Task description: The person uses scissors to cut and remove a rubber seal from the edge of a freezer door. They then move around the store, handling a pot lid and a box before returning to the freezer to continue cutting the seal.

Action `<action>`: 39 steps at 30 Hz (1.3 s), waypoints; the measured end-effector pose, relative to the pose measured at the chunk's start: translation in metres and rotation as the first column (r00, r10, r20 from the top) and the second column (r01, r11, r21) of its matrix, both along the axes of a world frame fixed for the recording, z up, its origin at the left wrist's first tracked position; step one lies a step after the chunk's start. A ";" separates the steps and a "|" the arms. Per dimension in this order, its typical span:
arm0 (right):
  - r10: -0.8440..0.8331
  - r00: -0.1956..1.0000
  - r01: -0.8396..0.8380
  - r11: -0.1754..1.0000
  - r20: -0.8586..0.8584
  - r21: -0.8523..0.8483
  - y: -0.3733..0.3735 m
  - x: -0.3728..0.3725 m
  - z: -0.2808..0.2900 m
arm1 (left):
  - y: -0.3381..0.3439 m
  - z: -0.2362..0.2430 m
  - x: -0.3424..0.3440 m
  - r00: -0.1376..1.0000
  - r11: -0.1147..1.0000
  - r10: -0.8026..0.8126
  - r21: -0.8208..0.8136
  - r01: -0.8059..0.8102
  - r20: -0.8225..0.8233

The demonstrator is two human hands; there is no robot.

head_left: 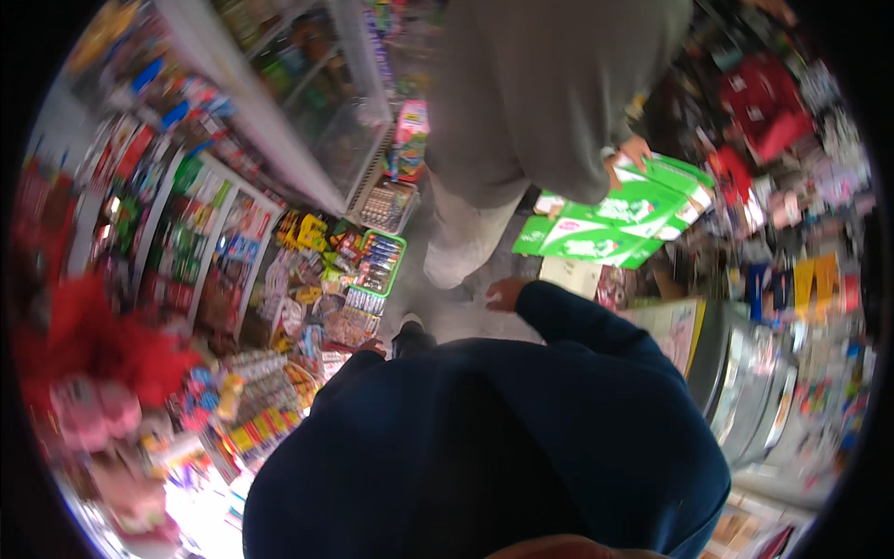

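My right hand (504, 294) hangs at the end of a dark blue sleeve, over the grey floor and just left of a flat green-and-white carton. Blur smears its fingers; a pale spot shows at their tips. Low on the left, my left hand (372, 347) peeks out past my jacket, close to the goods stacked along the left side. Most of it is hidden. The green-and-white carton (619, 219) is held by another person's hand (635, 151), apart from both of mine.
A person in a grey top (521, 93) and light trousers stands ahead in the narrow aisle. Left are a glass-doored cabinet (326, 112), shelves of packets (200, 238) and a green-rimmed tray (402, 261). A dark, rounded counter-like unit (736, 373) and crowded goods line the right.
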State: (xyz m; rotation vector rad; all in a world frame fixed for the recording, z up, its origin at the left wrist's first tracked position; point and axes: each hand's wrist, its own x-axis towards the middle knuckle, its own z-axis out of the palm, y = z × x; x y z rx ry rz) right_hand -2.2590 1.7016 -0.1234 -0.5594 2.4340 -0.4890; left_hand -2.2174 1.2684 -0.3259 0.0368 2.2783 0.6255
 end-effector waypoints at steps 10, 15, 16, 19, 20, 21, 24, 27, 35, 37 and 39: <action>-0.874 0.270 0.960 0.278 -0.405 0.040 0.270 -0.089 0.059 | -0.083 0.022 -0.130 0.930 0.996 0.077 -0.006 -0.085 -0.360; -0.668 0.617 0.692 0.712 0.417 0.117 0.138 -0.117 -0.042 | -0.069 0.064 -0.273 0.679 0.987 -0.140 -0.158 0.036 -0.721; -0.494 0.818 0.482 0.868 0.293 0.119 0.093 -0.129 -0.061 | -0.061 0.087 -0.303 0.610 0.984 -0.159 -0.174 0.035 -0.776; 0.038 0.995 -0.032 0.997 -0.091 0.067 0.026 -0.142 -0.049 | -0.026 0.172 -0.360 0.550 0.657 0.634 0.753 -0.013 -0.544; -0.254 0.961 0.242 0.964 0.113 0.112 0.011 -0.146 -0.034 | -0.016 0.204 -0.381 0.504 0.652 0.637 0.757 0.051 -0.583; -0.278 0.950 0.262 0.958 0.146 0.120 0.007 -0.149 -0.015 | -0.005 0.232 -0.395 0.470 0.606 0.701 0.795 0.002 -0.536; -0.243 0.952 0.225 0.967 0.184 0.115 0.015 -0.175 0.031 | 0.013 0.308 -0.431 0.274 0.801 0.586 0.597 -0.051 -0.763; -0.228 0.954 0.210 0.972 0.196 0.107 0.042 -0.215 0.051 | 0.017 0.351 -0.452 0.054 0.885 0.464 0.465 0.004 -0.884; -0.289 0.955 0.294 0.953 0.064 -0.070 0.118 -0.316 0.043 | -0.034 0.346 -0.509 -0.096 0.907 0.337 0.350 -0.234 -0.937; -0.346 0.938 0.347 0.937 0.027 -0.046 0.133 -0.335 0.029 | -0.050 0.337 -0.515 -0.118 0.933 0.200 0.225 -0.279 -0.973; -0.354 0.933 0.356 0.935 -0.064 0.012 0.146 -0.356 0.008 | -0.059 0.328 -0.522 -0.135 0.924 0.121 0.161 -0.348 -0.983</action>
